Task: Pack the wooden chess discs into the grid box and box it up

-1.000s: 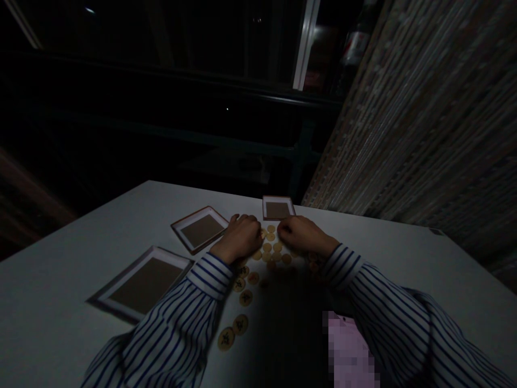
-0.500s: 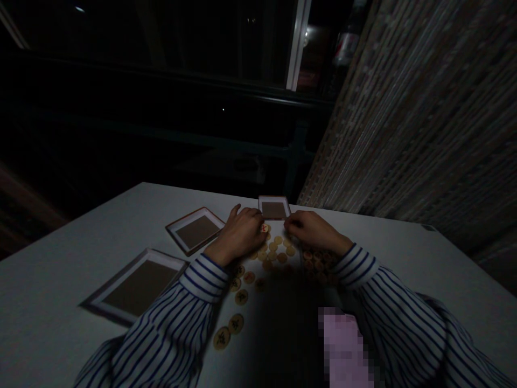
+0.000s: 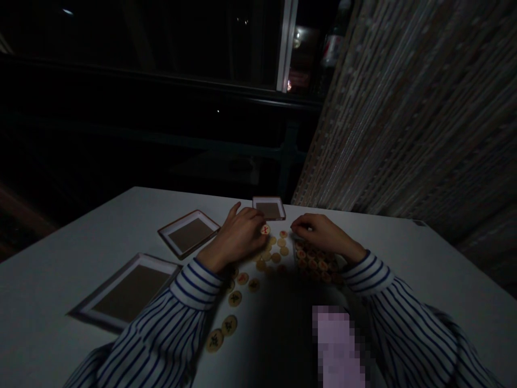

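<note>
My left hand (image 3: 238,234) is over the middle of the white table, its fingers closed on a round wooden piece (image 3: 265,229) with a red mark. My right hand (image 3: 321,231) hovers with curled fingers above the near side of a group of red-marked pieces (image 3: 313,264); what its fingers hold, if anything, is too small to make out. Between the hands lie several pale round pieces (image 3: 276,257). Black-marked pieces (image 3: 235,298) run down the table beside my left forearm.
On the white table (image 3: 109,226) are a large shallow tray (image 3: 139,260) at left, a smaller one (image 3: 196,213) behind it, and another (image 3: 269,199) at the far edge. A blurred pink object (image 3: 339,345) lies in front. A strand curtain (image 3: 388,108) hangs at right.
The view has shifted slightly. My right hand has moved right, away from my left hand, and a red-marked piece now shows between them. The piece at my left fingers shows more fully.
</note>
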### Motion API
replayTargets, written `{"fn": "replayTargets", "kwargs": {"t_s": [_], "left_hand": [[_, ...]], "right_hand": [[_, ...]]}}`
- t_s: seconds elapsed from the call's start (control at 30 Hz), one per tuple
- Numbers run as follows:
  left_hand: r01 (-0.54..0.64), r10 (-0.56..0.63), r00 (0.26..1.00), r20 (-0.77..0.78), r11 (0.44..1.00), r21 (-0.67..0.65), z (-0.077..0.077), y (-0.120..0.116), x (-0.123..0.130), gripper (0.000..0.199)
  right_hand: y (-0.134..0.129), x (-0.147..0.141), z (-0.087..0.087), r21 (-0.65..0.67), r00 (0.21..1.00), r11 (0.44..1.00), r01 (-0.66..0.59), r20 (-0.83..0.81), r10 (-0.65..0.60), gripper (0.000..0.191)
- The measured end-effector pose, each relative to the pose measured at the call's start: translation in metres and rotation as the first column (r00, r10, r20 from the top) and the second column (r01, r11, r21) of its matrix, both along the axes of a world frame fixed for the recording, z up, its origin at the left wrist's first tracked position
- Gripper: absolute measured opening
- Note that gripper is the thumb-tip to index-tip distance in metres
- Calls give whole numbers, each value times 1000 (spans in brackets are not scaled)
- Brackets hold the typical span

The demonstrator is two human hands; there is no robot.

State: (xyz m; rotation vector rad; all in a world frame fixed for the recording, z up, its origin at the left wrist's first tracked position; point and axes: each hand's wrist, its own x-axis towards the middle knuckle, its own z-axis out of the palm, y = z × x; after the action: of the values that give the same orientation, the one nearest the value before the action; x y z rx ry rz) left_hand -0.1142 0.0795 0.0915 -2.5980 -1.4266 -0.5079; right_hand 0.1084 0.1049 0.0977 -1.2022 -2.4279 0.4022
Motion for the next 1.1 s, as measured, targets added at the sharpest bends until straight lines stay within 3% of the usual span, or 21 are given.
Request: {"fn": "replayTargets", "kwargs": {"t_s": [0.27, 0.67, 1.1], "left_hand": [[47, -48, 999, 22, 997, 56, 3, -4, 5, 24], [71, -71, 997, 6, 997, 33, 6, -11, 15, 22], [98, -97, 995, -25, 994, 48, 9, -17, 23, 24]], "right_hand": [[-3, 13, -3, -9, 993, 1000, 30, -115, -31, 20], [-9, 24, -6, -21, 989, 999, 30, -145, -33, 19], [-14, 36, 4, 7, 985, 1000, 21, -173, -19, 19]]}}
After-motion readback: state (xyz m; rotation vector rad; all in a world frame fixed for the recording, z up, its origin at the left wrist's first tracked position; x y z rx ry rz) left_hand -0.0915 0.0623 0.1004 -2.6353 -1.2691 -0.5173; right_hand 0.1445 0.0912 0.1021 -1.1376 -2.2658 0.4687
